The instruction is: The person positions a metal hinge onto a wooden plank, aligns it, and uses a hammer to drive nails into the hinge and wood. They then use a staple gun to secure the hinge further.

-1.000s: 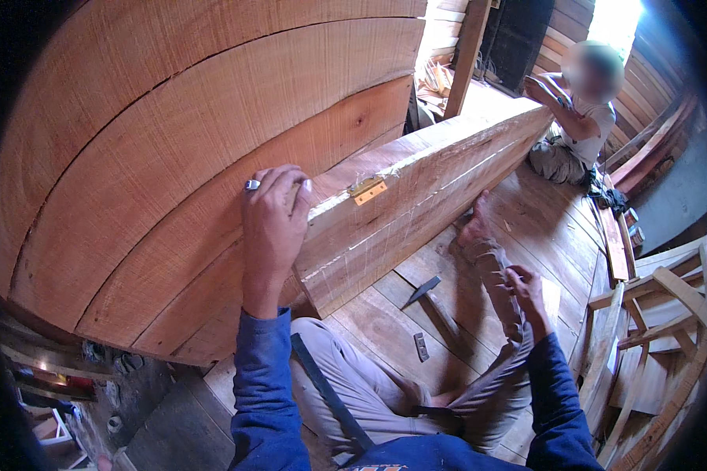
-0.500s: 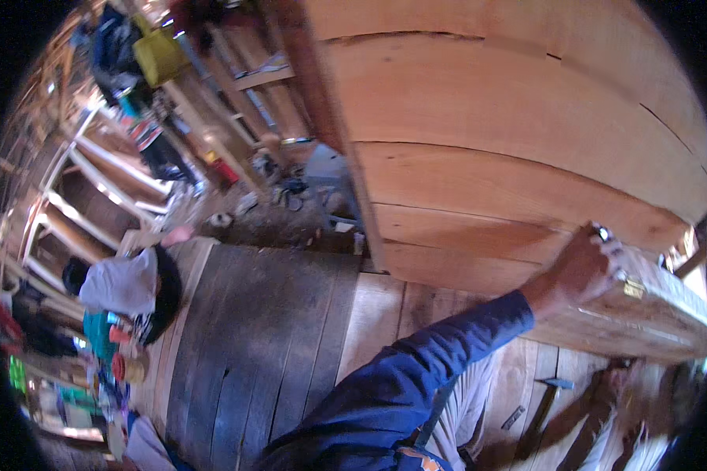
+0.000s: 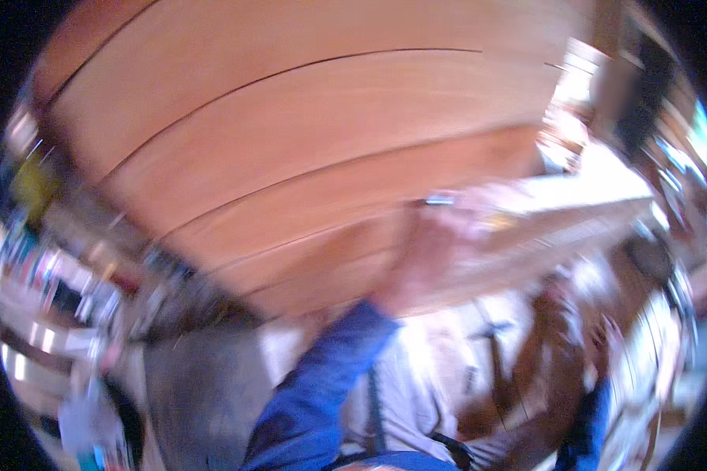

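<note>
My left hand, smeared by motion, rests with its fingers bent over the upper edge of a thick wooden board. A small shiny metal piece at the hand is too blurred to name. A brass-coloured hinge sits on the board beside the fingers. Behind it rises a broad panel of reddish-brown planks. My right hand, above a blue sleeve, is low at the right below the board. Its fingers are too blurred to read. Between my arms a hammer lies on the plank floor.
A dark wooden platform lies at the lower left. Beyond it, a person in a light shirt is low down. Bright light comes through a gap at the panel's right end. Blurred clutter fills the left rim.
My view has swung right, so the panel, the board and my left hand appear further left. My left hand stays at the board's edge. My right sleeve has come into view.
</note>
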A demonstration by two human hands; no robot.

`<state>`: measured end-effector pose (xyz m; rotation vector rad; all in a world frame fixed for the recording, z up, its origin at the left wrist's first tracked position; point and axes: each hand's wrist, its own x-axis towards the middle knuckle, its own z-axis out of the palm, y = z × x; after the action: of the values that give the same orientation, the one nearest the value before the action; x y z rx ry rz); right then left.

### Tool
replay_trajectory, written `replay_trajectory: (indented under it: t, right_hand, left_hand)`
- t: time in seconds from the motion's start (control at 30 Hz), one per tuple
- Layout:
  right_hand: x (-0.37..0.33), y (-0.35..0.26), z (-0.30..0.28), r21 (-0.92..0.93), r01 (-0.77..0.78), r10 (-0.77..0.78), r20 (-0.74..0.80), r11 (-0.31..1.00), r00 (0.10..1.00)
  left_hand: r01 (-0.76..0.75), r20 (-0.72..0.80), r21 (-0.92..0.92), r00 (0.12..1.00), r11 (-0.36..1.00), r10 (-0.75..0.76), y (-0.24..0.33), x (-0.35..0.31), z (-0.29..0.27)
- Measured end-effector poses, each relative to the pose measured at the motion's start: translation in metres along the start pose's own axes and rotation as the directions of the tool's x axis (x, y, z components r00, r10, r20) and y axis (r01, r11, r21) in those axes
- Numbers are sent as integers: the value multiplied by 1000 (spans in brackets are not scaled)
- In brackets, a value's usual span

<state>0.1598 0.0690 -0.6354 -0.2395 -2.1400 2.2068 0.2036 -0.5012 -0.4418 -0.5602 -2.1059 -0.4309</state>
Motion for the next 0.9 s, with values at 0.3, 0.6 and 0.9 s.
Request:
replay_trajectory:
  t: [0.3,0.6,0.9]
  right_hand:
    - [-5,-30,88,-244,-24,-49,-288,969,956]
    - [85,-90,58,-534,321,-570,-403,782,716]
    - [202,-195,69,-956,-132,-321,-214,261,923]
  left_hand:
    - [94,75,550,984,830,-161,18,-23,-28]
    - [69,93,587,984,807,-151,22,-42,-23]
    - [49,106,656,982,753,-156,20,-42,-31]
